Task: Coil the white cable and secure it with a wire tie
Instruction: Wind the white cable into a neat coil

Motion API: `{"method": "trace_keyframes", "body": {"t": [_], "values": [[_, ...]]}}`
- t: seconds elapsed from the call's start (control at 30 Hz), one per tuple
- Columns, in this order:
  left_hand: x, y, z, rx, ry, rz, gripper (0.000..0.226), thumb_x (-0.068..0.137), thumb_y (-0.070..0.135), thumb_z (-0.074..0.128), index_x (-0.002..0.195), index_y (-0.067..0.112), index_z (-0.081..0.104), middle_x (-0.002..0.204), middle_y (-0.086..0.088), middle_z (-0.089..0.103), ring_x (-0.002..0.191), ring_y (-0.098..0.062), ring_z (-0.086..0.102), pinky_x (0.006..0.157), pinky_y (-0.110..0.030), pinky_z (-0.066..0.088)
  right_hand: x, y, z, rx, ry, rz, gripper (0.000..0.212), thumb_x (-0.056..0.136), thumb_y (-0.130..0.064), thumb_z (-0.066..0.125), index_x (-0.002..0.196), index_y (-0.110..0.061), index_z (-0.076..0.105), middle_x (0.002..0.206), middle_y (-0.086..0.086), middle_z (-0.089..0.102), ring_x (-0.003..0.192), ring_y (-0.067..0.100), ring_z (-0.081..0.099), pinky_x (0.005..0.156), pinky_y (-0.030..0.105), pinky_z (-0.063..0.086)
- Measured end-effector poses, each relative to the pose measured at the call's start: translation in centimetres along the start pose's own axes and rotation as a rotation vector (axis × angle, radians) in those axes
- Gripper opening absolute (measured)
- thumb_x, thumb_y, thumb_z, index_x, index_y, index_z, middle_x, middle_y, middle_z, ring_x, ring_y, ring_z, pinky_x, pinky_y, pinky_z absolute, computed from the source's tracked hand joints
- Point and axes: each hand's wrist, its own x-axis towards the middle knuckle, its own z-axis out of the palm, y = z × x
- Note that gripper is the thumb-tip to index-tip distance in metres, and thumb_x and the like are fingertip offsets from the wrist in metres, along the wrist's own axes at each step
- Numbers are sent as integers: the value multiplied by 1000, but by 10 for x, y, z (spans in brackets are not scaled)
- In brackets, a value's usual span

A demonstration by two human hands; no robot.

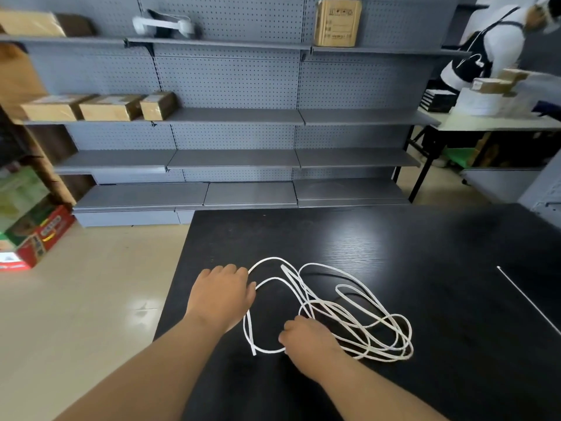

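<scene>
Left hand (221, 294) palm-down at white cable (246, 328), right hand (306, 338) pinching it

I stand at a black table (425, 238) on a pale glossy floor (91, 299); grey pegboard shelving (236, 117) with a few cardboard boxes (112, 107) lines the wall ahead of me.

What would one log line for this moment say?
white cable: loose loops on black table | left hand: at left loop, grip unclear | right hand: pinches near strand | wire tie: untouched, right
</scene>
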Motion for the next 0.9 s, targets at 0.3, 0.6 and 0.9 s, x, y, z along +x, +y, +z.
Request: {"method": "trace_keyframes", "body": {"t": [0.3, 0.6, 0.9], "values": [[0, -10, -5, 30, 18, -14, 36, 96, 42, 28, 108, 21, 55, 109, 0, 62, 104, -22, 57, 90, -35, 39, 10, -10, 15, 5, -48, 8, 29, 93, -5, 41, 116, 0, 58, 119, 18, 57, 113, 35, 48, 94, 44, 40], [2, -6, -9, 26, 20, -9, 36, 96, 42, 29, 107, 21, 56, 109, 1, 62, 103, -22, 57, 91, -34, 39, 11, -6, -2, 27, 11, 16, 31, 90, 2, 36, 113, 2, 57, 116, 19, 58, 111, 36, 50, 92, 44, 40], [12, -9, -48, -27, 139, -13, 36, 96, 41, 29, 112, 21, 55, 111, 1, 61, 105, -20, 56, 91, -33, 40, 10, 29, -100, 62, 357, 113, 26, 88, 3, 39, 106, -3, 56, 111, 13, 58, 106, 31, 52, 85, 39, 43]]}}
